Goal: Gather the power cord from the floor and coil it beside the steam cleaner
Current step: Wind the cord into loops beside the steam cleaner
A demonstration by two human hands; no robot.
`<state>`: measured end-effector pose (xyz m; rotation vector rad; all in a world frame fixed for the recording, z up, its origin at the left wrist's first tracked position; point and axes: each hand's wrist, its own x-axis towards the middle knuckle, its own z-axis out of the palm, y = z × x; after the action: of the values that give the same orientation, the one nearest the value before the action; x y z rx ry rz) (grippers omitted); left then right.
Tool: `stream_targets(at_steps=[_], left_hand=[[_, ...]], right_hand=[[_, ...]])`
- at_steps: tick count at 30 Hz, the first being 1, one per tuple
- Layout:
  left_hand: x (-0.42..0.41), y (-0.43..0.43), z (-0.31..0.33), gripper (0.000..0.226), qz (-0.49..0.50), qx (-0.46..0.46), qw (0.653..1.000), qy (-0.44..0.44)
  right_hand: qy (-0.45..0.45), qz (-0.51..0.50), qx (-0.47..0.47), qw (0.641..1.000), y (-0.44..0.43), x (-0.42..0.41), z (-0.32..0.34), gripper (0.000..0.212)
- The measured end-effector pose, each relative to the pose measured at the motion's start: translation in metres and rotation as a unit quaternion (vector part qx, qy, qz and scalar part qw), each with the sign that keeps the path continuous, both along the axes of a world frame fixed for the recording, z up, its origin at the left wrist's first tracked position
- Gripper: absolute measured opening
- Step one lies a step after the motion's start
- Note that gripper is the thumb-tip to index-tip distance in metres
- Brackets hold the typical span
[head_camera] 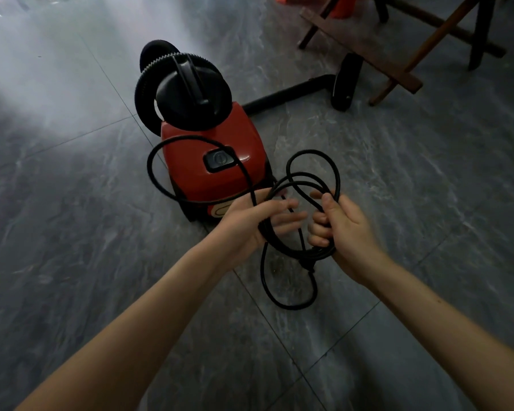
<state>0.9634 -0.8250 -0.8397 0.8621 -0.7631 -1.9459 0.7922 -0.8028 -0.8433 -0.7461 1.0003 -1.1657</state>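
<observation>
In the head view, the red cleaner [212, 161] stood on the grey tiled floor [72, 232], and both hands worked just in front of it. The cord [334, 173] hung between them in several loose loops, clear of the floor as far as could be seen. The right hand [343, 229] was curled tight around the bunched strands, thumb up. The left hand [250, 226] was half spread, fingers extended, with the strands lying across its palm rather than clamped. One wide loop arched from the left hand up across the front of the cleaner and back; another drooped below the hands, nearer the camera. Beyond the cleaner lay its black hose [285, 94] and floor head [346, 81], near wooden chair legs [398, 54].

The risk lay in the uneven loops. The wide one could catch on the cleaner's body and drag the coil apart as it was set down. With the left hand slack, strands could slip off, and the crossing loops near the right hand looked liable to tangle.
</observation>
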Motion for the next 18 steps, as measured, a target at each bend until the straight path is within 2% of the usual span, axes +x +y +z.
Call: stream_targets(at_steps=[3,8,13,18], left_hand=[[-0.001,-0.001,0.003,0.015,-0.015,0.004,1.000,-0.022],[0.003,-0.005,0.005,0.021,-0.061,0.047,0.997,0.031],[0.007,-0.007,0.004,0.020,-0.066,0.045,0.996,0.046],[0.012,-0.008,0.004,0.025,-0.097,0.021,0.995,-0.015]], right_hand=[[-0.022,0.007,0.015,1.000,0.005,0.005,0.001,0.020],[-0.002,0.022,0.005,1.000,0.006,0.001,0.004,0.019],[-0.009,0.045,0.013,0.999,0.003,-0.004,0.011,0.017],[-0.080,0.124,0.116,0.982,0.000,-0.013,0.023,0.044]])
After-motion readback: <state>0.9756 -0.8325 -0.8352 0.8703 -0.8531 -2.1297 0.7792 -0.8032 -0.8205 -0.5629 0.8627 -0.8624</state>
